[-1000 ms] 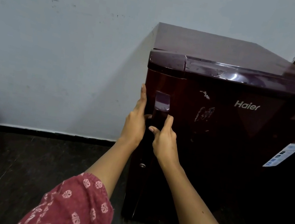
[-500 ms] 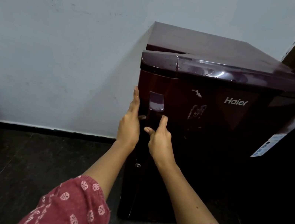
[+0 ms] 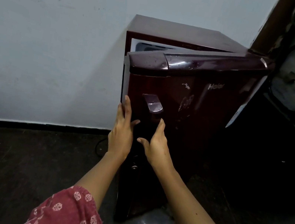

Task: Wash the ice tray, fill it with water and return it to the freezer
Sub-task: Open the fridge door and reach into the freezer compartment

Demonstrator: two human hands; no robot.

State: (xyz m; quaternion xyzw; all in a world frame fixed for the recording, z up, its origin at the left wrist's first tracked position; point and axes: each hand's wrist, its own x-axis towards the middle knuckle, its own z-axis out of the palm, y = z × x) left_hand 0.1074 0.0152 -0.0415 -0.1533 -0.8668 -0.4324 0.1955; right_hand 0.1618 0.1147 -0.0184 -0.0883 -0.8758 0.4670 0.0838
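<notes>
A small dark maroon fridge stands on the floor against the wall. Its door is swung partly open toward me, hinged at the right. A white gap at the top shows the pale freezer compartment inside. My left hand lies flat with fingers along the door's left edge. My right hand curls its fingers into the recess under the door handle. No ice tray is visible.
A pale wall runs behind and left of the fridge. The floor is dark, with a black cable by the fridge's base. A wooden frame and dark cables stand at the right.
The fridge door was shut and has swung partly open toward me, exposing the inside top. Both hands stayed at the handle and came back with the door.
</notes>
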